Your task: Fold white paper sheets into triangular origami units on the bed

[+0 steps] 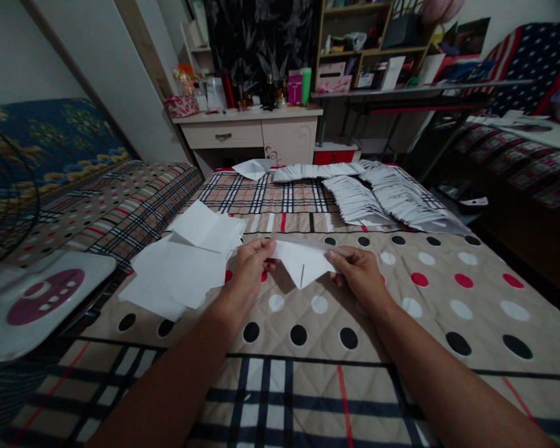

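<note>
A folded sheet of white paper [295, 258] is held up between both hands over the bed, its lower edge coming to a point with a short dark slit or line near it. My left hand [254, 258] pinches the paper's left end between thumb and fingers. At the right end, my right hand [357, 270] grips it the same way, thumb on top. Left of my left hand lies a loose pile of white paper sheets [177, 267], one with a crease standing up.
Long rows of folded papers [396, 196] lie at the bed's far right, another row [317, 171] along the far edge beside a single folded paper [252, 168]. A white lid-like board [93, 270] stands at left. Beyond are a dresser [224, 134] and shelves [350, 53].
</note>
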`<state>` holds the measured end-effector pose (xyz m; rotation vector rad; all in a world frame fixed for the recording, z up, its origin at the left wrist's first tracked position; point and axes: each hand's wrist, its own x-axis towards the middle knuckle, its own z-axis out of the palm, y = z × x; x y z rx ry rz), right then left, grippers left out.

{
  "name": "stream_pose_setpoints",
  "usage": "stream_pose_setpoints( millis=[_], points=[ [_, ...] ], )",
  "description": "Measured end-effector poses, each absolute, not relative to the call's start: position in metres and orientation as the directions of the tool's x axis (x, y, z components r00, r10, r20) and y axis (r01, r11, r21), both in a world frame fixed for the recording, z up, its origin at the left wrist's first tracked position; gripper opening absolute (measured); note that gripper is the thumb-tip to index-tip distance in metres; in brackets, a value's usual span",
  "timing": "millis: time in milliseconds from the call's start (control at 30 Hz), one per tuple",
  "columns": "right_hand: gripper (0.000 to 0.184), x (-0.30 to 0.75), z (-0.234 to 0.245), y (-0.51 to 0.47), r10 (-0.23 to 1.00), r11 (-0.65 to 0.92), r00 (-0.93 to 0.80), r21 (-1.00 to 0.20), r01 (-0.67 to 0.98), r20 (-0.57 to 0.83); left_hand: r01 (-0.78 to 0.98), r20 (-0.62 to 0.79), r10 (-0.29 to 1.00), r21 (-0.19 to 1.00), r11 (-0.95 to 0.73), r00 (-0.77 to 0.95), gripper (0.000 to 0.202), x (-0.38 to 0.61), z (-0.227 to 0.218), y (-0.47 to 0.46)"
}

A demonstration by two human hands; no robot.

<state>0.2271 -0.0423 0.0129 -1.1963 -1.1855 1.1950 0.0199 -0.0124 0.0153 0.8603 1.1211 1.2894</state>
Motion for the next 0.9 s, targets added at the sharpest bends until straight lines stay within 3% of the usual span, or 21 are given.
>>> stream_pose_setpoints(
  millis=[133,233,300,400,500,633,767,833,900],
  points=[
    [0.032,0.225,0.011,-0.043,1.0,0.03,0.007,-0.999,-0.029,0.03,-0.129,-0.083,0.992,0.989,0.07,-0.099,0.027,0.019,0.011,-0.012],
    [0.028,0.224,0.012,-0.042,0.998,0.033,0.052,-0.997,-0.072,0.03,0.177,0.123,0.981,0.98,-0.096,-0.149,0.023,0.016,0.008,-0.01],
    [0.039,0.224,0.013,-0.042,0.996,0.029,0.089,-0.996,-0.089,0.021,0.421,0.356,0.927,0.863,-0.278,-0.119,0.016,0.013,0.009,-0.01],
    [0.044,0.224,0.014,-0.042,0.99,0.045,0.138,-0.995,-0.087,0.033,0.646,0.625,0.774,0.551,-0.529,0.101,0.048,0.012,0.017,-0.016],
    [0.045,0.224,0.015,-0.041,0.987,0.052,0.155,-0.995,-0.083,0.038,0.659,0.625,0.656,0.286,-0.696,0.422,0.062,0.017,0.027,-0.028],
    [0.044,0.222,0.017,-0.045,0.99,0.044,0.136,-0.998,-0.041,0.038,0.627,0.504,0.604,0.148,-0.764,0.617,0.054,0.029,0.031,-0.04],
    [0.04,0.22,0.019,-0.051,0.996,0.075,0.057,-0.997,0.002,0.075,0.664,0.49,0.659,0.197,-0.721,0.571,0.037,0.031,0.031,-0.039],
    [0.038,0.219,0.018,-0.051,0.99,0.133,0.047,-0.99,-0.041,0.131,0.65,0.546,0.718,0.362,-0.668,0.433,0.029,0.03,0.032,-0.037],
    [0.038,0.22,0.015,-0.049,0.976,0.203,0.097,-0.974,-0.098,0.194,0.56,0.573,0.796,0.601,-0.57,0.195,0.015,0.031,0.032,-0.034]
  ],
)
